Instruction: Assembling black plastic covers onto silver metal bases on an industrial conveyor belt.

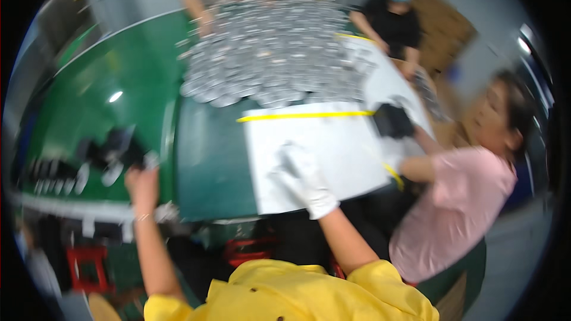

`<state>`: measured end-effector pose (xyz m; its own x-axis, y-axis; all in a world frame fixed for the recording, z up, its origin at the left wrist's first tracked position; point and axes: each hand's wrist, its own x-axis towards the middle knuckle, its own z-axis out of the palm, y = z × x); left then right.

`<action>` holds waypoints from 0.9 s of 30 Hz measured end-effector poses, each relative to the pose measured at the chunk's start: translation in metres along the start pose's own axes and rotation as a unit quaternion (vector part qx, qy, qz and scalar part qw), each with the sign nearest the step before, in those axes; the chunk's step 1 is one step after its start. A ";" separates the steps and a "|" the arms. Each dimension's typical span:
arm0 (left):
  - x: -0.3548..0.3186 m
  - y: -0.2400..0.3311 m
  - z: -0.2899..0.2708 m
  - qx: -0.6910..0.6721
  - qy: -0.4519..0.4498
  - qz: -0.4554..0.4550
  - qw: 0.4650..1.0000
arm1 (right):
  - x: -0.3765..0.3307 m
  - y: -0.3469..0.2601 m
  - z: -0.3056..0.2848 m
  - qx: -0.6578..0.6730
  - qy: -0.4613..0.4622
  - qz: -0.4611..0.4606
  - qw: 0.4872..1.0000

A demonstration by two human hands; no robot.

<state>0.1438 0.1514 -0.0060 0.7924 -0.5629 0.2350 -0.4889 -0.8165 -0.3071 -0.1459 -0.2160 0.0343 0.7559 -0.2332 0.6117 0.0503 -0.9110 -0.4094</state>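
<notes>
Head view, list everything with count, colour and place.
Flat round pieces: many, silvery, heaped far centre
Smooth work surface: count unclear, green, middle and left
Flat yellow-edged sheets: apparently two, white, centre and right
Blurred items: several, black, left
Stool-like frames: two visible, red, below near edge
Cardboard: count unclear, brown, far right
Other people: at least three, tops pink, black, white, far and right
Buttoned shirt: one, yellow, bottom centre
Left hand: one, bare, near black items
Right hand: one, white-gloved, over near sheet
</notes>
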 end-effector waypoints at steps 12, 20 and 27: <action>0.016 0.097 -0.125 -0.192 -0.046 -0.058 0.979 | 0.036 0.230 -0.170 -0.426 0.097 0.199 0.877; 0.143 0.227 -0.062 -0.253 0.044 0.141 0.956 | 0.035 0.235 -0.155 -0.430 -0.005 0.183 0.884; 0.091 0.187 -0.037 -0.275 0.034 0.085 0.957 | 0.043 0.148 -0.149 -0.305 0.120 0.090 0.940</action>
<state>0.1113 -0.0571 -0.0082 0.6679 -0.6855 0.2900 -0.7416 -0.6457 0.1817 -0.2031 -0.4117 0.1004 0.5434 -0.4058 0.7349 -0.5035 -0.8580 -0.1015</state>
